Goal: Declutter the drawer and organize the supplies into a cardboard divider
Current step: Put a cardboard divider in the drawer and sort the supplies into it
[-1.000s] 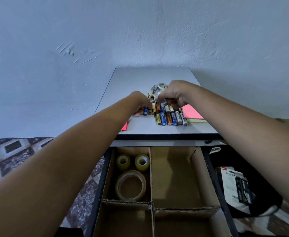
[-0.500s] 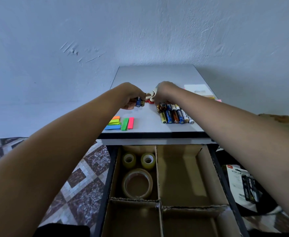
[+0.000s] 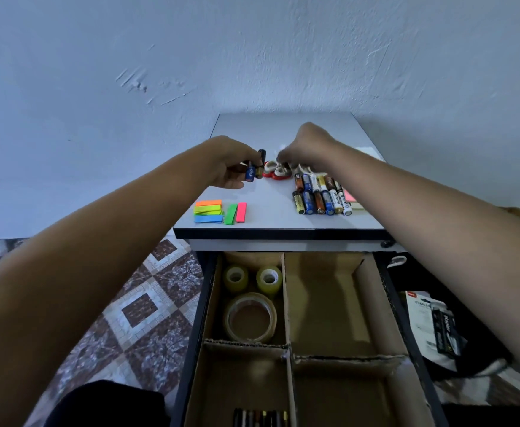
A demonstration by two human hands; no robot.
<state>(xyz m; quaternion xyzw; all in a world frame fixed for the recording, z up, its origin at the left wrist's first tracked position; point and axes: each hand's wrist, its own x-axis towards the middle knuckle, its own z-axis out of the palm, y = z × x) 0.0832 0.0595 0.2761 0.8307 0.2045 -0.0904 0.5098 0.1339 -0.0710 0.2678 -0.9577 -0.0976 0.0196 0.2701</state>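
Head view, looking down at counter (image 3: 271,223) and open drawer (image 3: 389,303) below its front edge

- Left hand (image 3: 231,163): fingers (image 3: 254,155) clenched round held batteries (image 3: 252,171), a small bunch, one blue; bunch is lifted just above the counter, left of the scissors (image 3: 275,171)
- Right hand (image 3: 309,144): fingers curled downward over the scissors' red and white handles; cannot tell whether they touch or grasp anything
- Battery row (image 3: 320,197): lies side by side on the counter's right part, under the right forearm, near the front edge
- Pink pad (image 3: 349,195) just right of the row, partly hidden by the arm
- Flags (image 3: 209,211): orange, yellow, green and blue stacked at front left; one green and one pink strip just beside them
- Divider (image 3: 287,306) sits in the drawer, four compartments visible
- Far left compartment: two small tapes (image 3: 237,277) upright at the back, big tape (image 3: 250,317) lying flat in front of them
- Near left compartment: dark slim items (image 3: 261,419) at the frame's bottom edge, too cut off to identify
- Stapler pack (image 3: 428,318) lies right of the drawer, on something dark
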